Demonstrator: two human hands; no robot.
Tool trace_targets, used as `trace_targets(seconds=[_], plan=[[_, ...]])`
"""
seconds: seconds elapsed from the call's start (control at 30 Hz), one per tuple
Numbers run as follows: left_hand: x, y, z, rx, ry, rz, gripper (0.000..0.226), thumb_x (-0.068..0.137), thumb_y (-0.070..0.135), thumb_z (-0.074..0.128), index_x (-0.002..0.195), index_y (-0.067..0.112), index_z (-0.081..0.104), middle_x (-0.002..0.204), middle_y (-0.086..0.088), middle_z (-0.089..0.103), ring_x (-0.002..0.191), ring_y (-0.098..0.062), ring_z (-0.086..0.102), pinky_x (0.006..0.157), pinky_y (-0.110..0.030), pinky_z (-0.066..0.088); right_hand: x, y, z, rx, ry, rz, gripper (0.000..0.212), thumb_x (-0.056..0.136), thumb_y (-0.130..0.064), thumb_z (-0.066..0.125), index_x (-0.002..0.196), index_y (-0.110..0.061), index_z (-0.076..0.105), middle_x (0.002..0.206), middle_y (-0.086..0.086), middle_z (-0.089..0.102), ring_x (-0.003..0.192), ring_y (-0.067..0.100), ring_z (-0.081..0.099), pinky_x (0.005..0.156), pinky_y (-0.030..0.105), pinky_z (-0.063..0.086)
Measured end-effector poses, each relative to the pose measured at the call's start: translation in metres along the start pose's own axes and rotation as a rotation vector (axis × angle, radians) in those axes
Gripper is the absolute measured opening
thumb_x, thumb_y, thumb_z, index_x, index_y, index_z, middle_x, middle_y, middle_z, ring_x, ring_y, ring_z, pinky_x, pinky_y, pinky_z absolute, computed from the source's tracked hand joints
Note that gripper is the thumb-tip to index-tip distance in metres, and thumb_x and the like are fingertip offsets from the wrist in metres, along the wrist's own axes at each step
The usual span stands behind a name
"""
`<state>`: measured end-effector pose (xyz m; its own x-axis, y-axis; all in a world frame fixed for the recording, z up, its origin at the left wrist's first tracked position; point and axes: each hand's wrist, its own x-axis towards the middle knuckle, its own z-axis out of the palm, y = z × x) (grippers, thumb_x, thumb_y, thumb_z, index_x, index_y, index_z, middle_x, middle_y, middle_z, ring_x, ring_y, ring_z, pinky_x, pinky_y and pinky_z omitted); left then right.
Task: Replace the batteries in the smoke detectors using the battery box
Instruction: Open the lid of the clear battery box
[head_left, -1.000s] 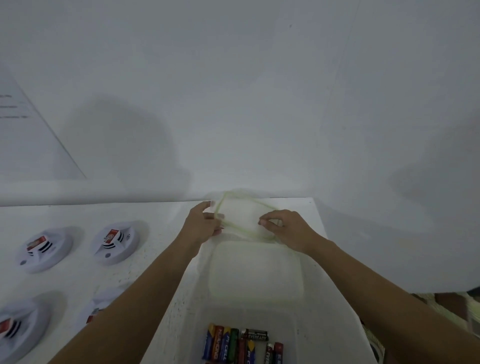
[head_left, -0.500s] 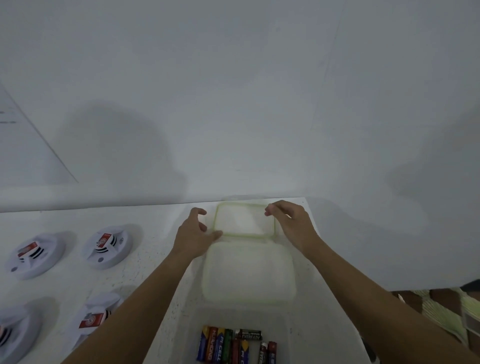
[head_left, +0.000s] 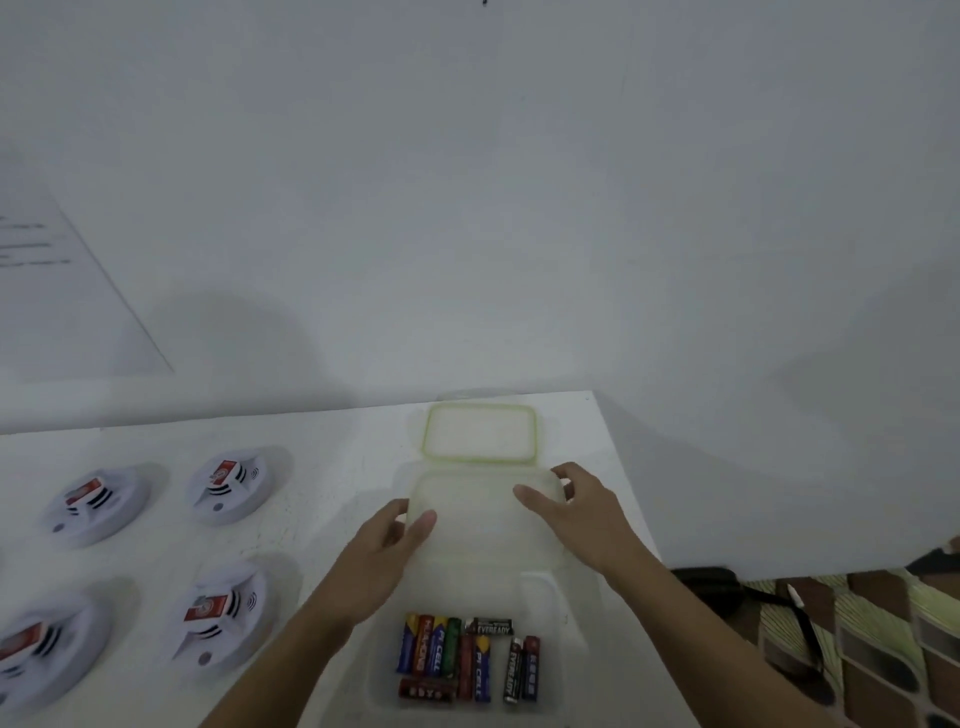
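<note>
Where the plain white wall (head_left: 519, 208) ends, the white table (head_left: 332, 457) starts. All positions below are relative to the battery box (head_left: 553, 639), an open translucent tub at the near edge of the table.

- Patterned floor (head_left: 883, 634): right of the box, past the table edge.
- Sheet (head_left: 62, 291) on the wall: far up-left of the box. Print too blurred to read.
- Smoke detectors: four round white units left of the box in a two-by-two grid, well apart from it. Far pair (head_left: 98, 501) and (head_left: 228, 486), near pair (head_left: 31, 649) and (head_left: 215, 616). Each has a red-labelled block at its centre; can't tell what the block is.
- Translucent container (head_left: 483, 525): just beyond the box, edges touching or nearly so. Contents not discernible through the plastic.
- Lid (head_left: 480, 434) with green seal: flat on the table one step further beyond, against the container's far edge.
- Left hand (head_left: 387, 540): beyond the box's left corner, gripping the container's left edge. Thumb lies over the top, fingers curl down the outer side.
- Right hand (head_left: 582, 512): beyond the box's right corner, gripping the container's far right corner. Thumb on top, fingers wrapped round the rim.
- Batteries (head_left: 457, 654): inside the box on its floor, about ten mixed-brand cells. Most lie side by side pointing away from the person. One black cell lies crosswise at the far side, one red cell crosswise at the near side.
</note>
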<state>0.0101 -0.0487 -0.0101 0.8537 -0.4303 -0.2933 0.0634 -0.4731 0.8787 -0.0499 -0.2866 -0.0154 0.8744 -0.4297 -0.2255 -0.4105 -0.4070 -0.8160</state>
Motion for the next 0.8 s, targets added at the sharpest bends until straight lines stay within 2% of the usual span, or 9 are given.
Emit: trace_targets(seconds=[0.1, 0.17, 0.23, 0.27, 0.33, 0.5, 0.63, 0.7, 0.8], plan=[[-0.008, -0.004, 0.022, -0.118, 0.137, 0.013, 0.033, 0.1, 0.05, 0.045, 0.12, 0.029, 0.061, 0.107, 0.009, 0.071, 0.094, 0.0, 0.067, 0.072, -0.016, 0.047, -0.006, 0.006, 0.009, 0.067, 0.088, -0.021, 0.052, 0.087, -0.057, 0.067, 0.112, -0.012, 0.062, 0.104, 0.008, 0.064, 0.099, 0.024, 0.063, 0.081, 0.032, 0.051], [-0.011, -0.005, 0.031, -0.169, 0.201, 0.002, 0.033, 0.101, 0.05, 0.044, 0.119, 0.028, 0.061, 0.107, 0.008, 0.07, 0.1, -0.006, 0.066, 0.077, -0.021, 0.05, -0.007, 0.01, 0.014, 0.095, 0.099, -0.03, 0.065, 0.082, -0.068, 0.066, 0.12, -0.015, 0.062, 0.109, 0.003, 0.065, 0.103, 0.024, 0.062, 0.09, 0.04, 0.054], [-0.012, -0.007, 0.037, -0.21, 0.232, -0.017, 0.035, 0.101, 0.05, 0.044, 0.122, 0.027, 0.06, 0.111, 0.008, 0.069, 0.106, -0.012, 0.065, 0.091, -0.033, 0.054, -0.01, 0.009, 0.017, 0.128, 0.104, -0.028, 0.085, 0.073, -0.078, 0.062, 0.132, -0.017, 0.057, 0.118, 0.0, 0.062, 0.109, 0.021, 0.06, 0.096, 0.042, 0.053], [-0.012, -0.007, 0.037, -0.224, 0.234, -0.025, 0.035, 0.101, 0.05, 0.045, 0.124, 0.027, 0.059, 0.114, 0.008, 0.068, 0.108, -0.012, 0.064, 0.095, -0.037, 0.053, -0.01, 0.009, 0.018, 0.135, 0.109, -0.031, 0.086, 0.075, -0.077, 0.061, 0.136, -0.017, 0.055, 0.122, 0.001, 0.061, 0.112, 0.021, 0.059, 0.098, 0.042, 0.051], [-0.01, -0.008, 0.035, -0.243, 0.218, -0.038, 0.034, 0.101, 0.048, 0.046, 0.125, 0.026, 0.059, 0.115, 0.006, 0.068, 0.107, -0.011, 0.064, 0.09, -0.033, 0.053, -0.009, 0.01, 0.02, 0.135, 0.136, -0.039, 0.077, 0.084, -0.066, 0.064, 0.14, -0.014, 0.051, 0.127, 0.003, 0.058, 0.117, 0.021, 0.056, 0.101, 0.04, 0.049], [0.008, -0.008, 0.006, -0.165, 0.18, -0.11, 0.032, 0.096, 0.043, 0.06, 0.115, 0.018, 0.063, 0.117, 0.0, 0.066, 0.105, -0.019, 0.063, 0.085, -0.033, 0.055, -0.007, 0.008, 0.02, 0.135, 0.185, -0.027, 0.062, 0.084, -0.059, 0.07, 0.123, -0.012, 0.057, 0.105, 0.002, 0.064, 0.096, 0.019, 0.063, 0.077, 0.03, 0.051], [0.025, -0.001, -0.017, -0.168, 0.076, -0.142, 0.043, 0.086, 0.04, 0.075, 0.115, 0.009, 0.068, 0.11, -0.01, 0.073, 0.099, -0.029, 0.071, 0.086, -0.037, 0.06, -0.004, 0.004, 0.018, 0.112, 0.162, -0.017, 0.06, 0.084, -0.06, 0.07, 0.119, -0.013, 0.056, 0.089, -0.001, 0.059, 0.083, 0.018, 0.059, 0.073, 0.035, 0.053], [0.029, -0.001, -0.019, -0.179, 0.039, -0.151, 0.049, 0.084, 0.034, 0.079, 0.119, 0.004, 0.064, 0.11, -0.012, 0.073, 0.099, -0.027, 0.072, 0.087, -0.039, 0.061, -0.004, 0.004, 0.018, 0.13, 0.147, 0.003, 0.059, 0.083, -0.059, 0.071, 0.117, -0.014, 0.055, 0.087, 0.001, 0.059, 0.078, 0.018, 0.058, 0.073, 0.04, 0.057], [0.028, -0.001, -0.017, -0.299, -0.014, -0.166, 0.039, 0.089, 0.022, 0.074, 0.117, -0.003, 0.064, 0.111, -0.014, 0.074, 0.1, -0.027, 0.073, 0.086, -0.038, 0.061, -0.006, 0.005, 0.018, 0.177, 0.127, 0.063, 0.061, 0.082, -0.06, 0.072, 0.113, -0.011, 0.054, 0.096, 0.005, 0.062, 0.076, 0.018, 0.062, 0.06, 0.033, 0.057]])
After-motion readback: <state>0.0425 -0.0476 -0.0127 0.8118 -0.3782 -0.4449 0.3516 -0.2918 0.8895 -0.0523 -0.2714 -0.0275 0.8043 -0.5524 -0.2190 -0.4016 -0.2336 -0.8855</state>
